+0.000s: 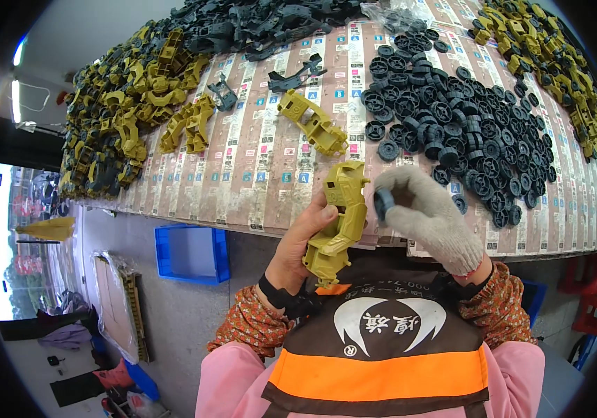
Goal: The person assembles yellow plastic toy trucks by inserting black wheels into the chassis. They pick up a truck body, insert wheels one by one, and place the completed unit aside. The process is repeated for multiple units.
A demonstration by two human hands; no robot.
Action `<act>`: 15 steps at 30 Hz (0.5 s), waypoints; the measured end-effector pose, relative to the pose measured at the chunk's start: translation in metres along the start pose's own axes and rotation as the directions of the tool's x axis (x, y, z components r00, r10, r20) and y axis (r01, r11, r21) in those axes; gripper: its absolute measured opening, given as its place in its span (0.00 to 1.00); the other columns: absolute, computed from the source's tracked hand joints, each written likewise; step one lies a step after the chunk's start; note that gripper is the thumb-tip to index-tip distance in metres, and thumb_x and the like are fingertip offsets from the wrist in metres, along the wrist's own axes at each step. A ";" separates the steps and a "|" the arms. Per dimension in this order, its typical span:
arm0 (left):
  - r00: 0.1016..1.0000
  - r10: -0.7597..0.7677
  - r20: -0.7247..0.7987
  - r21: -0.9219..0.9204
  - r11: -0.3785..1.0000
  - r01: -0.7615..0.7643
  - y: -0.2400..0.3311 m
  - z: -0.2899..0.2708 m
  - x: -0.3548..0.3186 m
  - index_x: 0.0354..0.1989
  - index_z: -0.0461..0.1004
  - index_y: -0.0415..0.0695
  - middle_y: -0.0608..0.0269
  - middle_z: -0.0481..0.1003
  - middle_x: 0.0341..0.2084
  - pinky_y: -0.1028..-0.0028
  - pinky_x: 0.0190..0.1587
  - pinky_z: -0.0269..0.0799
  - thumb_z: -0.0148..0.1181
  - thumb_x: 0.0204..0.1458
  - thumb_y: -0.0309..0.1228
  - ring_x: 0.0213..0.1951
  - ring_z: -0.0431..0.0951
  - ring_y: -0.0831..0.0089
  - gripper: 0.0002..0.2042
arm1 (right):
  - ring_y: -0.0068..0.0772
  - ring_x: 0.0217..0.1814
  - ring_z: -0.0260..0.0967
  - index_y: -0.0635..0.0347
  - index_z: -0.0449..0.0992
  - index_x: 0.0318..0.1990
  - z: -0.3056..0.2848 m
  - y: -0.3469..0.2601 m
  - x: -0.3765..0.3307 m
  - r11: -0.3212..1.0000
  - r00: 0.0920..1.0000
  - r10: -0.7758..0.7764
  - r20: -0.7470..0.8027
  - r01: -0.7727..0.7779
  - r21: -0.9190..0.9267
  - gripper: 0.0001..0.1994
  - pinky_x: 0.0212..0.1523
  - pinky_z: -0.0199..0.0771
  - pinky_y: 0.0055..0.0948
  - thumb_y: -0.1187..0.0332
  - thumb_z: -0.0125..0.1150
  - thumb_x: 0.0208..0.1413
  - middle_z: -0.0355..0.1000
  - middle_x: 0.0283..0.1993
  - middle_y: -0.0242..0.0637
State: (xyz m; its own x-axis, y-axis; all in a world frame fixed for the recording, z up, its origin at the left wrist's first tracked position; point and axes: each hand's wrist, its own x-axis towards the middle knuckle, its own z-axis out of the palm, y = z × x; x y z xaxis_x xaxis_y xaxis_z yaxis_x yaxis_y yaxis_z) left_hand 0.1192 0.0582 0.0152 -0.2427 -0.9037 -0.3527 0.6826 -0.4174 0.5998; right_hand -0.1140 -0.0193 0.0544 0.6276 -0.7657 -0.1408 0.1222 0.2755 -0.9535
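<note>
My bare left hand is closed around a yellow plastic toy car body, held upright above the table's near edge. Small axle stubs stick out from the body's right side. In my gloved right hand, a dark toy wheel is pinched between thumb and fingers, just right of the body and apart from it. A second yellow car body lies on the table beyond my hands. To the right spreads a big heap of dark wheels.
Yellow car bodies pile up at the left, and yellow pieces with wheels at the far right. Dark chassis parts heap at the back; a loose dark part lies nearer. A blue crate stands below the table's edge.
</note>
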 end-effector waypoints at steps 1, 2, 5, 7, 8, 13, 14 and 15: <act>1.000 0.003 0.018 0.008 1.000 -0.003 0.000 0.005 -0.001 0.75 0.58 0.44 0.57 0.74 0.60 0.70 0.59 0.80 0.68 0.64 0.40 0.57 0.80 0.69 0.36 | 0.21 0.53 0.72 0.64 0.73 0.58 -0.005 0.002 -0.001 0.998 0.997 -0.023 -0.079 0.019 -0.052 0.17 0.57 0.76 0.26 0.76 0.61 0.63 0.72 0.51 0.30; 1.000 0.003 0.012 0.020 1.000 -0.003 -0.001 0.011 -0.001 0.73 0.60 0.41 0.57 0.75 0.57 0.68 0.57 0.83 0.69 0.63 0.42 0.54 0.82 0.68 0.35 | 0.21 0.55 0.72 0.65 0.72 0.60 -0.008 0.001 -0.003 0.995 0.994 -0.019 -0.112 0.008 -0.101 0.18 0.59 0.75 0.27 0.76 0.61 0.64 0.72 0.52 0.32; 0.994 -0.093 0.048 0.031 0.995 0.091 -0.007 0.017 0.004 0.70 0.63 0.40 0.57 0.76 0.55 0.63 0.55 0.85 0.69 0.63 0.43 0.51 0.83 0.67 0.32 | 0.22 0.55 0.72 0.65 0.71 0.61 -0.012 0.023 -0.004 0.998 0.987 -0.042 -0.157 0.035 -0.043 0.18 0.59 0.75 0.28 0.74 0.62 0.65 0.73 0.53 0.33; 0.995 -0.099 -0.022 0.050 0.994 0.100 -0.013 0.019 0.006 0.67 0.65 0.41 0.57 0.77 0.52 0.58 0.49 0.89 0.68 0.64 0.42 0.48 0.84 0.65 0.30 | 0.22 0.56 0.72 0.65 0.70 0.63 -0.010 0.023 -0.005 0.997 0.986 -0.051 -0.159 0.041 -0.071 0.19 0.59 0.75 0.28 0.73 0.61 0.67 0.73 0.54 0.34; 0.993 -0.116 -0.016 0.057 0.992 0.117 -0.015 0.015 0.009 0.68 0.64 0.41 0.57 0.77 0.51 0.58 0.47 0.89 0.68 0.64 0.42 0.48 0.84 0.65 0.30 | 0.23 0.56 0.72 0.65 0.70 0.63 -0.011 0.025 -0.006 0.998 0.985 -0.041 -0.166 0.033 -0.052 0.19 0.60 0.75 0.28 0.73 0.61 0.67 0.73 0.54 0.34; 0.991 -0.115 -0.063 0.158 0.980 0.124 -0.016 0.028 0.010 0.71 0.59 0.47 0.59 0.76 0.51 0.58 0.42 0.90 0.68 0.64 0.38 0.45 0.84 0.66 0.31 | 0.24 0.58 0.72 0.65 0.69 0.65 -0.017 0.032 -0.008 0.998 0.984 0.017 -0.179 -0.006 0.067 0.20 0.61 0.75 0.29 0.73 0.60 0.68 0.73 0.56 0.35; 0.992 -0.107 -0.067 0.179 0.977 0.118 -0.018 0.030 0.011 0.72 0.58 0.48 0.59 0.76 0.51 0.58 0.41 0.90 0.68 0.64 0.37 0.45 0.84 0.66 0.32 | 0.25 0.58 0.72 0.66 0.69 0.65 -0.017 0.030 -0.009 0.995 0.984 0.023 -0.179 -0.005 0.102 0.20 0.61 0.76 0.29 0.73 0.60 0.68 0.73 0.56 0.36; 0.993 -0.099 -0.070 0.200 0.974 0.111 -0.019 0.031 0.012 0.73 0.56 0.49 0.59 0.76 0.51 0.59 0.41 0.90 0.68 0.65 0.36 0.44 0.84 0.66 0.33 | 0.25 0.58 0.73 0.66 0.68 0.65 -0.019 0.029 -0.010 0.990 0.983 0.028 -0.180 -0.003 0.137 0.20 0.61 0.76 0.29 0.73 0.60 0.68 0.73 0.57 0.36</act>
State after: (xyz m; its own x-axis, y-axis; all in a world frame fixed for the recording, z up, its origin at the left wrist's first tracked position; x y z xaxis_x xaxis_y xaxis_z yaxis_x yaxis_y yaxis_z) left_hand 0.0818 0.0520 0.0217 -0.2601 -0.8491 -0.4597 0.5001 -0.5257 0.6881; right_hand -0.1309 -0.0145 0.0232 0.4826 -0.8495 -0.2133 0.2246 0.3554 -0.9073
